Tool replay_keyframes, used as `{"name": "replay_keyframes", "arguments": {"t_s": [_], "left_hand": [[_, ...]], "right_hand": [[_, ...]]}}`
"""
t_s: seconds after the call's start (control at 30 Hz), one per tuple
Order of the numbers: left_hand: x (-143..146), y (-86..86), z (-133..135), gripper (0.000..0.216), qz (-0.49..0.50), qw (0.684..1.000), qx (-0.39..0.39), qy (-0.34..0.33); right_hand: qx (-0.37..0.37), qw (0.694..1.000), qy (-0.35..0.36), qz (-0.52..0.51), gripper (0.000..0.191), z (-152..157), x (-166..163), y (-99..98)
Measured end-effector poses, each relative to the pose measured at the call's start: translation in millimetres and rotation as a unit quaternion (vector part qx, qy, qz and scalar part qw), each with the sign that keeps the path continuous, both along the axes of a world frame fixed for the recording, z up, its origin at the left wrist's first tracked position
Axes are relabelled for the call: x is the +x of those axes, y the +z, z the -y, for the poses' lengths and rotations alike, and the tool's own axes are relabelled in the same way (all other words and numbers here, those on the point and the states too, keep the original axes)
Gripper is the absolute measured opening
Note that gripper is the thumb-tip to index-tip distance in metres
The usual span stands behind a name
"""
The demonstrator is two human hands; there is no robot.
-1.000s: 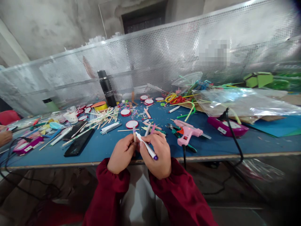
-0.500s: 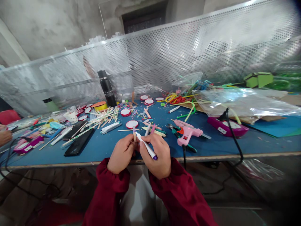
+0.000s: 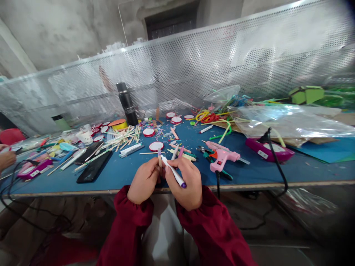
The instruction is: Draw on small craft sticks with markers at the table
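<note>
Between the thumb and fingers of my left hand [image 3: 143,181] a small wooden craft stick [image 3: 159,158] stands upright, its upper end tinted pale purple. My right hand [image 3: 186,183] grips a white marker [image 3: 174,171] with a purple end, tilted so that its far end is close beside the stick. Whether the two touch I cannot tell. Both hands are just above the table's front edge. Right beyond them lies a round white disc with a red rim [image 3: 156,146]. Several sticks and markers, among them a pink one [image 3: 181,152], lie behind my right hand.
A pink glue gun [image 3: 223,156] and pliers [image 3: 205,153] lie to the right, near a purple corded box [image 3: 269,150]. Left are a black phone [image 3: 94,167], loose sticks [image 3: 128,135] and a black bottle [image 3: 127,104]. Another person's hand [image 3: 7,159] shows at the far left.
My hands keep nearly the same pose, with the stick and marker still held. The whole view has shifted very slightly. At the far left the other person's hand has moved a little.
</note>
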State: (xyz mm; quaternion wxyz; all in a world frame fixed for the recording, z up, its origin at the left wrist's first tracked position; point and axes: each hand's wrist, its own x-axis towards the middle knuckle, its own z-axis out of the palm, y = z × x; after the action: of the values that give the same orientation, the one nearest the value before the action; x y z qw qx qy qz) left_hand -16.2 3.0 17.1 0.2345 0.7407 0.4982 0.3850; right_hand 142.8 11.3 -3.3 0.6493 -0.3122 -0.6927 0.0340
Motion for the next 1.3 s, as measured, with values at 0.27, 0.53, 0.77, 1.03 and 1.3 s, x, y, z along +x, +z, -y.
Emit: {"name": "replay_keyframes", "arguments": {"t_s": [0.27,0.53,0.77,1.03,1.3], "left_hand": [[0.2,0.7,1.7,0.021,0.003,1.000,0.002,0.000],[0.2,0.2,1.0,0.022,-0.005,1.000,0.008,0.001],[0.0,-0.4,0.9,0.021,-0.012,1.000,0.011,0.007],[0.9,-0.2,1.2,0.020,-0.006,1.000,0.012,0.007],[0.7,0.0,1.2,0.021,-0.003,1.000,0.013,0.007]], "right_hand": [[-0.006,1.000,0.005,-0.003,0.008,0.1,0.2,-1.0],[-0.002,1.000,0.003,-0.006,0.008,1.3,-0.1,-0.2],[-0.006,1.000,0.004,-0.006,0.008,1.3,0.3,-0.2],[-0.011,1.000,0.006,-0.006,0.008,1.7,0.4,-0.7],[-0.010,1.000,0.006,-0.003,0.008,1.9,0.2,-0.4]]}}
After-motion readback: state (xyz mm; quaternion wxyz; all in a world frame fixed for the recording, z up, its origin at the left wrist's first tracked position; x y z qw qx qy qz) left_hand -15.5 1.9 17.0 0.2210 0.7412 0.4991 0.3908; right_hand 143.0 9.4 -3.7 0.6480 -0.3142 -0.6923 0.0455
